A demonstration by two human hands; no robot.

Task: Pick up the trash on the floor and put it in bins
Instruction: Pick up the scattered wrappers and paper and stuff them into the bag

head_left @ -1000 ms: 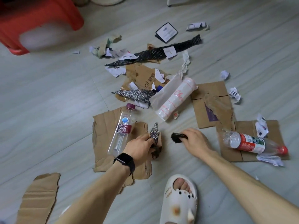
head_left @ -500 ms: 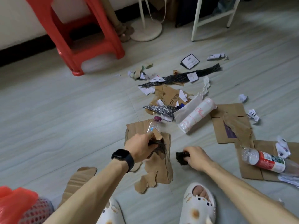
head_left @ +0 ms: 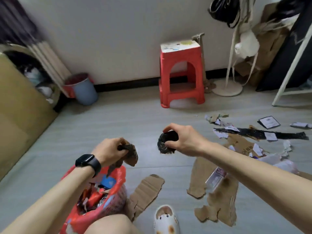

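My left hand grips a scrap of cardboard with dark foil wrapper just above the far rim of a pink mesh bin lined with a red bag, which holds several wrappers. My right hand holds a crumpled black wrapper in the air, to the right of the bin. Torn cardboard pieces, a clear plastic bottle, a long black foil strip and paper scraps lie on the floor at the right.
A red plastic stool stands against the wall ahead. A blue bin with a red liner sits at the far left corner beside a big cardboard box. A white stand base and rack leg are at the right. My slipper is below.
Both hands have lifted off the floor with their trash and swung left. The view rose and turned, bringing the red-lined bin under my left hand. The bottle stayed on the cardboard.
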